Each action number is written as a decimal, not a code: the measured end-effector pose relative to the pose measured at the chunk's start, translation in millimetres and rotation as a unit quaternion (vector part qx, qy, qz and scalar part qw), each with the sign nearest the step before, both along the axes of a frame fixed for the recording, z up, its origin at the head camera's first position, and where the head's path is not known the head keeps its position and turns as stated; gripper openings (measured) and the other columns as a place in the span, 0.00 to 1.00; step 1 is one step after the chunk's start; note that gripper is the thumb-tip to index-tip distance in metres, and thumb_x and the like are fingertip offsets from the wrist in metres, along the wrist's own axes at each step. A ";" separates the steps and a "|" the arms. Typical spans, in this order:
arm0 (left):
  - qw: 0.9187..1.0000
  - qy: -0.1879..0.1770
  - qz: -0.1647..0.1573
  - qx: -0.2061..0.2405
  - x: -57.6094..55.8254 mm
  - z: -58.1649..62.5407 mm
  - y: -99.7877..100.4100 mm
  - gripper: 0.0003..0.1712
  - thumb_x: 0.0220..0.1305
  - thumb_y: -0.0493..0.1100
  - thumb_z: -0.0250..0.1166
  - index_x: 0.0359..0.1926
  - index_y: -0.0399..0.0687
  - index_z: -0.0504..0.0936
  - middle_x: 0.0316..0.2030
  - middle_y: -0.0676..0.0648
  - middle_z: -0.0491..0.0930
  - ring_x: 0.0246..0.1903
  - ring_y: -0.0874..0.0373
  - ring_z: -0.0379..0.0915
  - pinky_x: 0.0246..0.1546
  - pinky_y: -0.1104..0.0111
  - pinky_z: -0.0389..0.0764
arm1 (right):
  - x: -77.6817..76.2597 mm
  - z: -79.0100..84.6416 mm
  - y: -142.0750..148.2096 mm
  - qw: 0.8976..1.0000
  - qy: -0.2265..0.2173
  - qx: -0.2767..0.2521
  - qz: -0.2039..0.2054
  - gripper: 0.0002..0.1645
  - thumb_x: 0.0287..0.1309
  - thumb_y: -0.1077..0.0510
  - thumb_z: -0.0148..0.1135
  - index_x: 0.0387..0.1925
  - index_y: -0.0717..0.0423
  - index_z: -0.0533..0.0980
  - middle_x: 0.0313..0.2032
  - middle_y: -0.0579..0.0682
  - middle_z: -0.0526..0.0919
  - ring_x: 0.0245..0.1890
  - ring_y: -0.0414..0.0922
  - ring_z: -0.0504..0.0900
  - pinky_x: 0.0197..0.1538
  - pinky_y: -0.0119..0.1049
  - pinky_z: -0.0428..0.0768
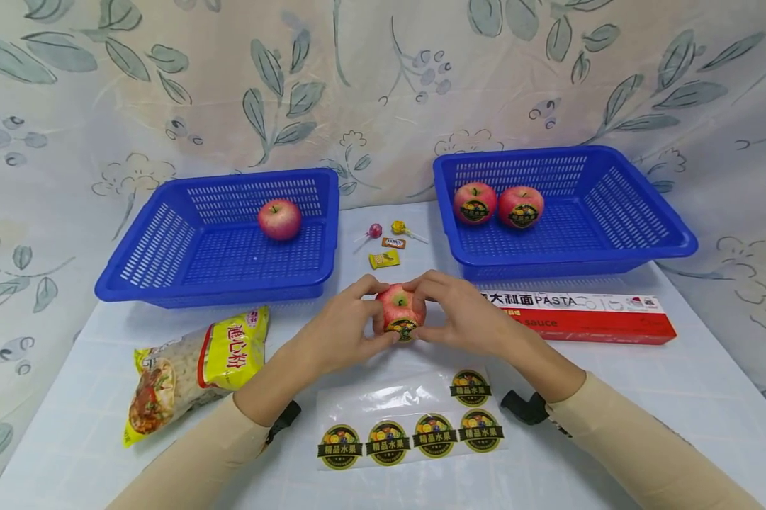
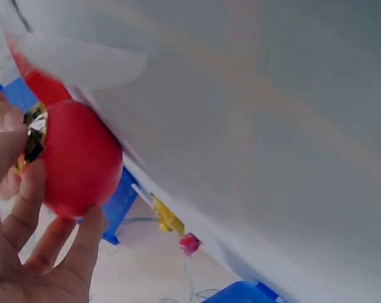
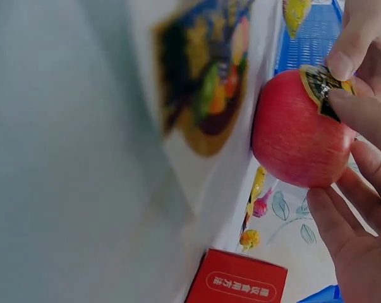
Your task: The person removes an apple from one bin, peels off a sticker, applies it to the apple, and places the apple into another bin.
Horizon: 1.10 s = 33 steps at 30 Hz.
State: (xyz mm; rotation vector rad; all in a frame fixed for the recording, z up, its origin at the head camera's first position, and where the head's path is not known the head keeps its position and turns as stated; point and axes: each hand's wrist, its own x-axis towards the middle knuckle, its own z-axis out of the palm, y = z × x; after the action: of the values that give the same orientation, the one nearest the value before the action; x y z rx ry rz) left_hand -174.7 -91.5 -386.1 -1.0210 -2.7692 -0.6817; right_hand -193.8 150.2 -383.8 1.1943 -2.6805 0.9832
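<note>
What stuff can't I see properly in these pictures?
Head view: held apple, underside facing away from camera.
Head view: pasta box, left end behind the right hand.
Head view: yellow sweet wrapper, print too small.
Left wrist view: blue basket, cut off by the bottom edge.
Right wrist view: nearest sticker, words blurred.

Pretty plain getup: a long beige left sleeve (image 1: pixel 188 453) left of the sticker sheet (image 1: pixel 383 402), and a matching beige right sleeve (image 1: pixel 644 439) to the sheet's right. Left hand (image 1: pixel 357 322) and right hand (image 1: pixel 455 312) are bare. There's a black left wrist gadget (image 1: pixel 285 419) poking out by one cuff, plus a chunky, kinda tube-shaped black right wrist gadget (image 1: pixel 524 409) by the other.
</note>
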 end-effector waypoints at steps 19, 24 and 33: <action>0.999 0.013 -0.021 -0.031 -9.8 4.5 3.5 0.26 0.47 0.49 0.85 0.17 0.52 0.72 0.39 0.48 0.68 0.39 0.55 0.77 0.41 0.64 0.82 | -4.3 3.5 -3.4 0.999 -0.001 0.053 0.011 0.37 0.48 0.56 0.83 0.57 0.58 0.72 0.60 0.52 0.78 0.59 0.48 0.78 0.65 0.47 0.77; 0.999 0.002 -0.026 -0.029 -11.4 5.6 0.9 0.23 0.48 0.46 0.84 0.18 0.53 0.74 0.43 0.48 0.71 0.47 0.52 0.81 0.46 0.62 0.83 | -5.1 5.6 -2.4 0.993 -0.054 0.101 0.019 0.52 0.55 0.53 0.79 0.74 0.66 0.62 0.66 0.58 0.76 0.65 0.52 0.77 0.68 0.50 0.74; 0.999 -0.036 -0.035 0.002 -15.2 6.2 -7.7 0.23 0.47 0.45 0.85 0.21 0.53 0.74 0.48 0.49 0.76 0.54 0.52 0.79 0.53 0.63 0.80 | -11.0 2.1 -1.6 0.991 -0.118 0.051 0.036 0.47 0.52 0.50 0.80 0.68 0.60 0.67 0.57 0.52 0.81 0.55 0.44 0.84 0.57 0.40 0.83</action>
State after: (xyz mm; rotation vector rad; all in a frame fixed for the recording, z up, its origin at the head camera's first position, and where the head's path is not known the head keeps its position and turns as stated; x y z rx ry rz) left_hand -189.9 -99.2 -379.9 -1.1195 -2.8034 -0.7483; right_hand -204.8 148.6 -381.8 1.2775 -2.9186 1.0729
